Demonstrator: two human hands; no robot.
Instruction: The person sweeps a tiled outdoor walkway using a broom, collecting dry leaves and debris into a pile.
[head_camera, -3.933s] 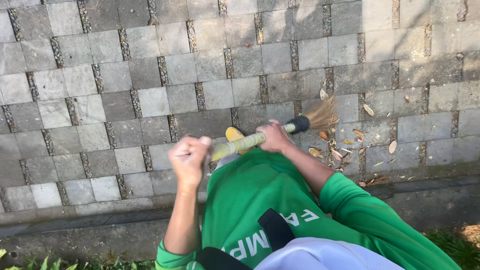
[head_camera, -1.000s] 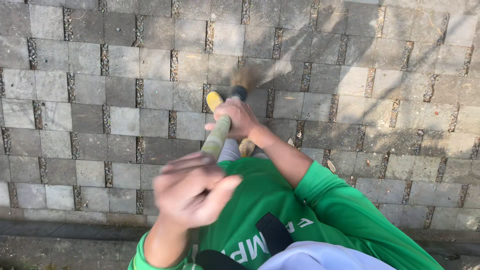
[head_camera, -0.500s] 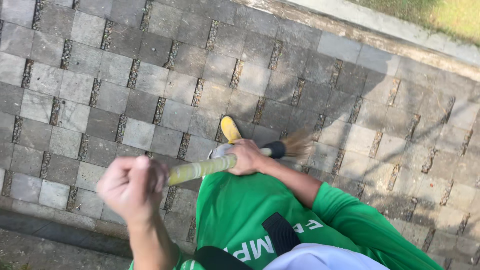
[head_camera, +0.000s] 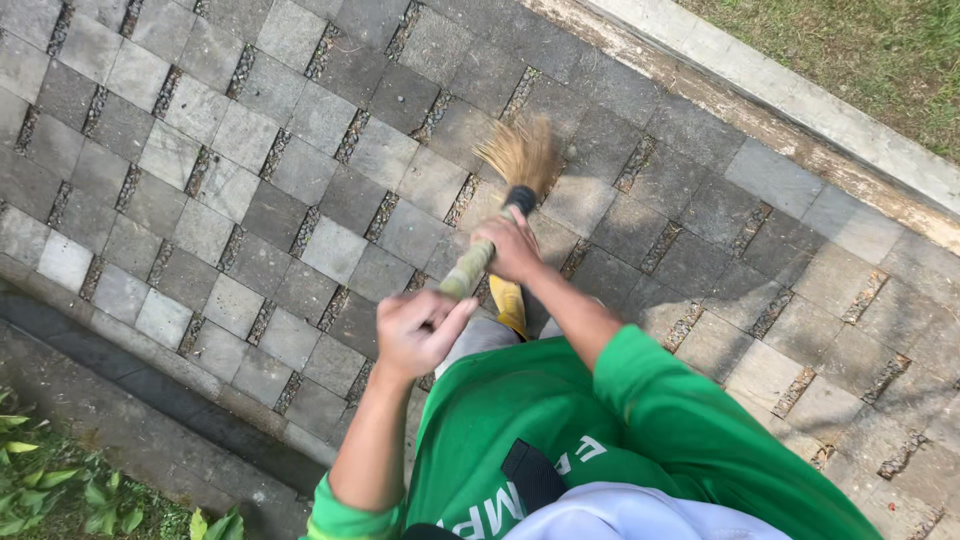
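Left hand (head_camera: 418, 330) fingers wrapped round the upper end of the broom (head_camera: 490, 225) handle; right hand (head_camera: 510, 245) fingers clamped lower down, near the black collar. Straw bristles fanned over the grey paving (head_camera: 250, 190), ahead of a yellow shoe (head_camera: 508, 303). Green sleeves, concrete kerb (head_camera: 800, 95), grass (head_camera: 880, 50) beyond.

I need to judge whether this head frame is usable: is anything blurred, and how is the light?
Head view: the broom bristles are smeared by motion blur, and the left hand is soft too; the right hand on the handle is sharper; the paving stones are crisp; daylight is even, without glare; the grass beyond the kerb is brighter.
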